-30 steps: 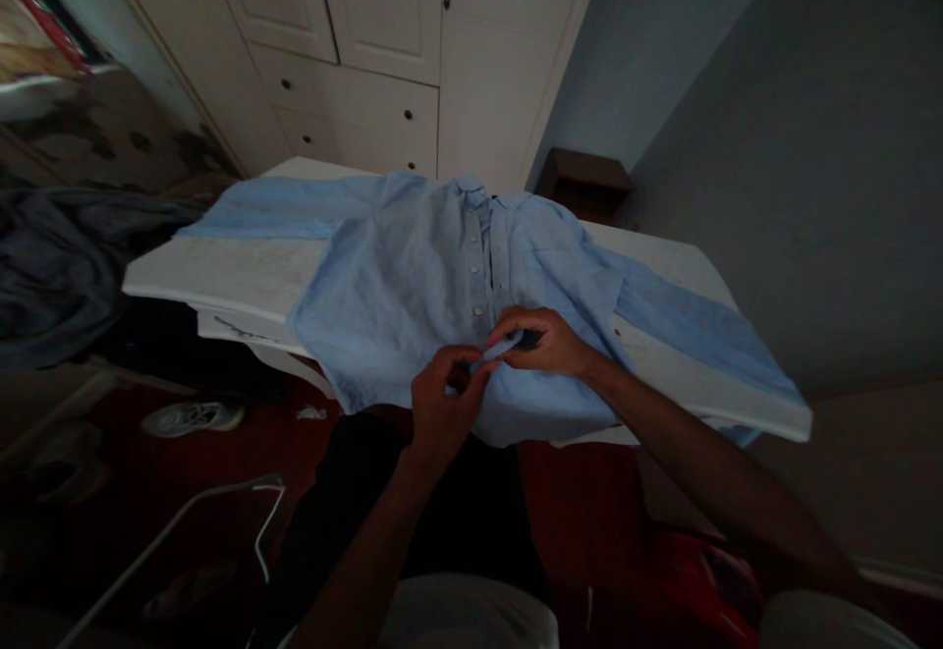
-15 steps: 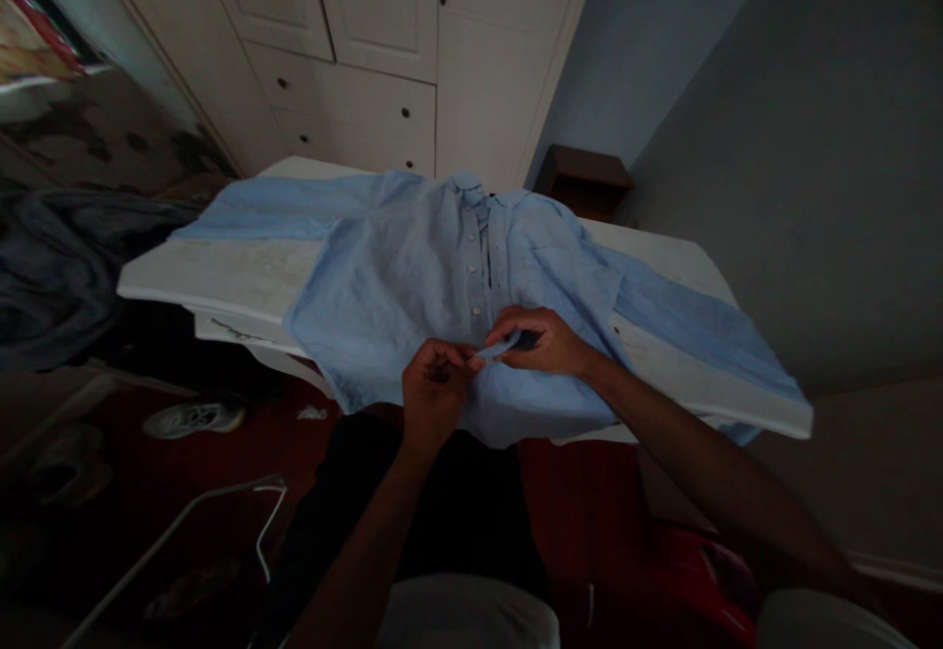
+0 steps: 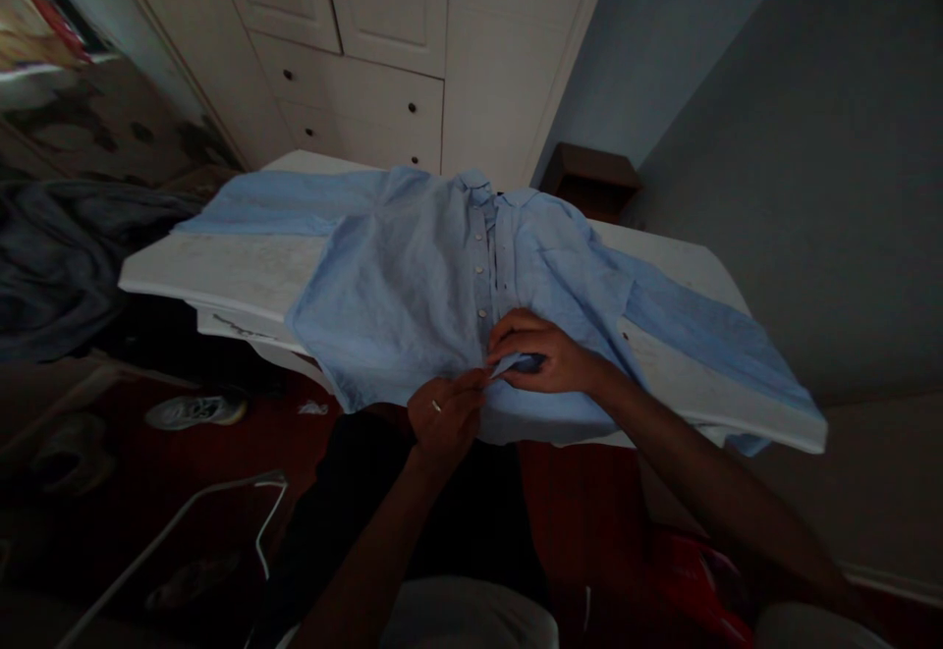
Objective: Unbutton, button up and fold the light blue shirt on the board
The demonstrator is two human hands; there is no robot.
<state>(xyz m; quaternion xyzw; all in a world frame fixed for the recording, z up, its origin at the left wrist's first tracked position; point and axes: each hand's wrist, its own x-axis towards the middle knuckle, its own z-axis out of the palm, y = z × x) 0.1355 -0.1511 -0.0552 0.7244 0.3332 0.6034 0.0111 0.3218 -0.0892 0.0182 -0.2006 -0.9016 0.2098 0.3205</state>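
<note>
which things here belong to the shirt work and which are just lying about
In the work:
- blue shirt, spread out
- right hand, pinching its front
- left hand, fingertips at the pinched cloth
- white table underneath

Lying about:
- shoe on the floor
- dark grey cloth

bare forearms (image 3: 390,541), a ring (image 3: 437,405) on the left hand (image 3: 448,423), dark legwear (image 3: 478,521), seemingly trousers.

The left hand (image 3: 446,418) and right hand (image 3: 541,350) hid part of the shirt's (image 3: 398,286) lower front between their fingers. The top edge cut off the wardrobe (image 3: 383,1), the left edge the cloth (image 3: 51,256); the red thing (image 3: 696,580) was too dim to identify.
</note>
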